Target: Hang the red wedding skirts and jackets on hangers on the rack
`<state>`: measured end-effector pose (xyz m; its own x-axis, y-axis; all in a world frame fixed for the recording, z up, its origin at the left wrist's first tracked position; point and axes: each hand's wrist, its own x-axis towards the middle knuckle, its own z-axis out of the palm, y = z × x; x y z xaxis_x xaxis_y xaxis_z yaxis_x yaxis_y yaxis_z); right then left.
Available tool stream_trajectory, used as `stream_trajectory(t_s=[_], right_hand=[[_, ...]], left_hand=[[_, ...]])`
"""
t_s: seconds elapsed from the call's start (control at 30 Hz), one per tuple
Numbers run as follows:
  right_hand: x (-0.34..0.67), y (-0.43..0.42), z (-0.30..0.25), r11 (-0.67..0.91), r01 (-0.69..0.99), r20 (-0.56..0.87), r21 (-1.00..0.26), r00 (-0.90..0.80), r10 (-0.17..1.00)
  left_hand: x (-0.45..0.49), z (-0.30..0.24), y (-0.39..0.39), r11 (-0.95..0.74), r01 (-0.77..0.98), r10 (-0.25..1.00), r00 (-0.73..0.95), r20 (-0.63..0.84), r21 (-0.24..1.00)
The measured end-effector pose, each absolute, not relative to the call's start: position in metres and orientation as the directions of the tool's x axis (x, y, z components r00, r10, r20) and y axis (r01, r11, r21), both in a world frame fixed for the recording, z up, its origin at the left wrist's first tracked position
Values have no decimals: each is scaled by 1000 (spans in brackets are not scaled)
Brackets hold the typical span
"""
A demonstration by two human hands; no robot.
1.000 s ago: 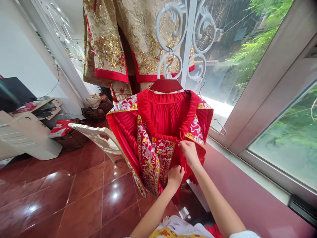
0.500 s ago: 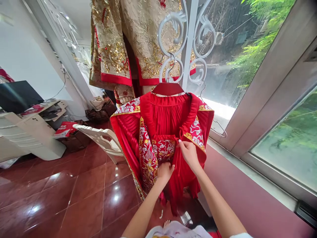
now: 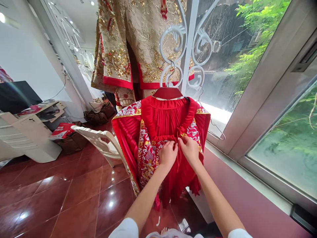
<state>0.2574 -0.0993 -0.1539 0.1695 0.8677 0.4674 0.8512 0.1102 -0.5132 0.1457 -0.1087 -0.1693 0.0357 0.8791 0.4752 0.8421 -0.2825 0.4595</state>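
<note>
- Red robe (image 3: 163,115) hangs lengthwise down from a hanger (image 3: 167,93), just beyond both hands, mid-scene.
- Left hand (image 3: 167,153) and right hand (image 3: 189,148) sit side by side, nearly touching, each pinched shut on the robe's front edges.
- Gold robe (image 3: 128,39) hangs farther back; chair (image 3: 101,140) stands left.

Glossy red floor tiles (image 3: 61,198), bright window (image 3: 284,142)

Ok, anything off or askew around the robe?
The white chair left of the robe looks tipped over, and a white scrap lies on the floor below. The robe, pinched by left hand and right hand, hangs level.
</note>
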Motion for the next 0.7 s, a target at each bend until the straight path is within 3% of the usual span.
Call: stream_trajectory(t_s=[0.07,0.17,0.23,0.33,0.57,0.7], right_hand=[[276,-100,-138,199,905,637,-376,97,764],[310,-84,-108,272,961,812,-44,-124,571],[330,-64,-90,294,946,813,136,-276,513],[346,-35,-77,350,891,741,290,-441,507],[353,-9,-65,434,846,695,311,-514,503],[367,-15,-54,629,763,725,148,-517,456]], left_hand=[[117,-146,-113,-388,857,753,83,653,340],[66,-100,-109,-411,911,554,214,805,41],[39,-73,-101,-375,922,531,301,792,-99],[22,-53,-88,-387,897,539,408,737,-214],[27,-42,-87,-380,882,506,450,736,-278],[14,-25,-92,-491,841,526,493,694,-225]])
